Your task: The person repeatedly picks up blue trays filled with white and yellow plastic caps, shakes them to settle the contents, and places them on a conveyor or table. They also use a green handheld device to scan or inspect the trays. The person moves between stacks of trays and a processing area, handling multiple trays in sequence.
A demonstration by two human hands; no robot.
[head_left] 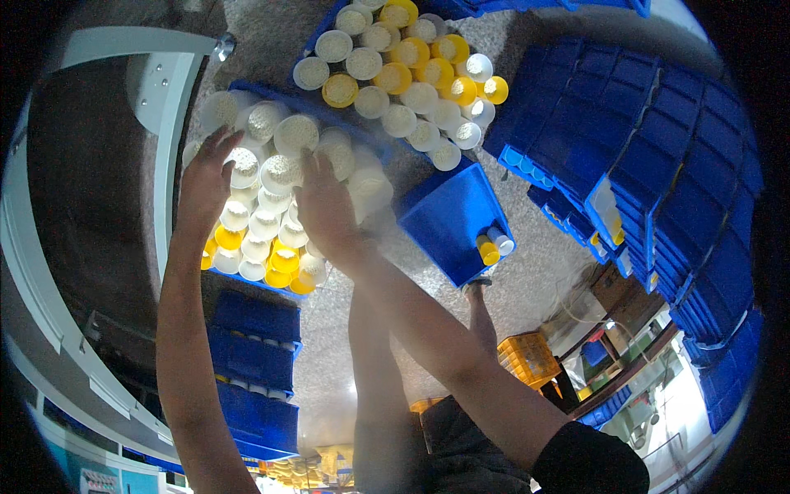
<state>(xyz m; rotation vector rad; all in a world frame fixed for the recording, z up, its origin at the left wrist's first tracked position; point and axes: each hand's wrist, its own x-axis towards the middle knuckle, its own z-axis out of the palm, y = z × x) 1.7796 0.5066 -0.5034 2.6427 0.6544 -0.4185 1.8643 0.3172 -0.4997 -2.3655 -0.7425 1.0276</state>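
Note:
My left hand (203,183) reaches to the left side of a blue crate packed with cups. Its fingers are spread and curved, beside a white cup (243,167) with pale granular contents. My right hand (327,212) comes in from the right, fingers stretched over the cups and lying against another white cup (281,174). No cup is plainly gripped by either hand. White and yellow cups fill the blue crate (306,105); the cups at its far end look larger and slightly blurred. A yellow cup (284,258) sits in the nearer rows.
Beyond, more filled white and yellow cups (399,119) stand in rows. A blue bin (448,216) to the right holds a few cups. Stacked blue crates (625,132) rise at the far right, others (259,370) nearer left. A pale curved machine frame (169,140) borders the left.

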